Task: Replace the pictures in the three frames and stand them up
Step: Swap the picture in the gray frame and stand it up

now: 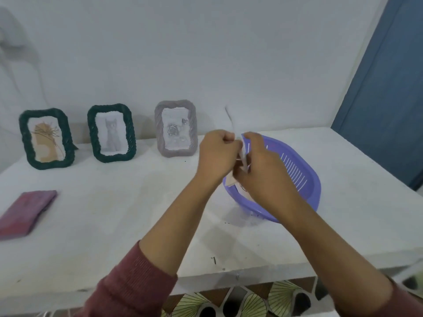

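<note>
Three picture frames stood in a row at the back of the white bench (pixel 114 202), against the wall. From the purple basket (pixel 306 179), the nearest was the grey frame (pixel 175 128) with a rose picture. Farther from the basket stood a dark green frame (pixel 111 133) with a cat picture, and farthest of all a second dark green frame (pixel 47 138) with a tan drawing. All three were upright and each had a picture in it. Both hands were up over the near-left rim of the basket. The left hand (pixel 216 154) was curled tight and pinched the thin white sheets (pixel 241 154). The right hand (pixel 263 170) had its fingers curled round the same sheets from the other side. The sheets were seen edge-on and blurred, so what was on them could not be told. More paper seemed to lie in the basket under the hands. It looked like the person was gathering loose pictures to put them away in the basket, near the end of the job. To do this well, the papers should be held flat and together, not squeezed, so they do not bend. They should go down gently inside the basket, and the arms should stay away from the grey frame so it does not tip. A dark red flat thing (pixel 27 212) lay far from the basket, near the front of the bench.
</note>
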Motion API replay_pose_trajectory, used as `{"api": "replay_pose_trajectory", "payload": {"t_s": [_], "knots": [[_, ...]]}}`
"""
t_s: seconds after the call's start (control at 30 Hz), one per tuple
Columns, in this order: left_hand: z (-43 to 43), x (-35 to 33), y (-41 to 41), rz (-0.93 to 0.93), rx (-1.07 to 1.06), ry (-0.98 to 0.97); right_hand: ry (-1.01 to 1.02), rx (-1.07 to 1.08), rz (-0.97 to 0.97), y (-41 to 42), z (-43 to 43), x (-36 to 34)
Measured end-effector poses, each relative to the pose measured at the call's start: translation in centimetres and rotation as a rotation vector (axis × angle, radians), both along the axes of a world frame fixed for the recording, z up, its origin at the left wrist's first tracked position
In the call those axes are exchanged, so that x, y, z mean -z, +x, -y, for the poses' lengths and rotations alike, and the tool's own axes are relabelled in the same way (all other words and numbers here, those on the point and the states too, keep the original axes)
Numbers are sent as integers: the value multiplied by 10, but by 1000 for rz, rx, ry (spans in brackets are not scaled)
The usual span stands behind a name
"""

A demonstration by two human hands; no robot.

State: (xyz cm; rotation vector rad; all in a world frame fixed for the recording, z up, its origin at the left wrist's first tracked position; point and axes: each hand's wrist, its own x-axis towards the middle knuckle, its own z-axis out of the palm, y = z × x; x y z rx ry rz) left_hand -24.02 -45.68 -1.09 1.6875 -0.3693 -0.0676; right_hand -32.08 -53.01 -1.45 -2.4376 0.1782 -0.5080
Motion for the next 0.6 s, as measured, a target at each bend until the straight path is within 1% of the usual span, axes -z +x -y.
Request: {"api": "replay_pose_trajectory", "payload": {"t_s": [0.07,0.1,0.13,0.17,0.23,0.3,0.33,0.37,0.47,0.6], "knots": [[8,0,3,-36,44,-42,-23,75,66,10,5,0],[11,1,4,-59,57,-62,6,104,71,14,11,0],[13,4,7,-50,39,-49,75,130,51,18,20,0],[14,11,13,1,-4,29,165,157,12,23,29,1],[9,29,27,47,-77,270,358,205,-123,32,50,6],[2,47,37,-38,-53,451,496,217,-305,39,68,15],[-1,54,38,-101,-12,482,522,219,-405,42,74,21],[-3,58,39,-161,24,460,537,215,-487,45,80,28],[-3,62,38,-287,76,318,447,222,-640,51,88,46],[-3,60,39,-314,72,280,268,238,-774,52,90,58]]}}
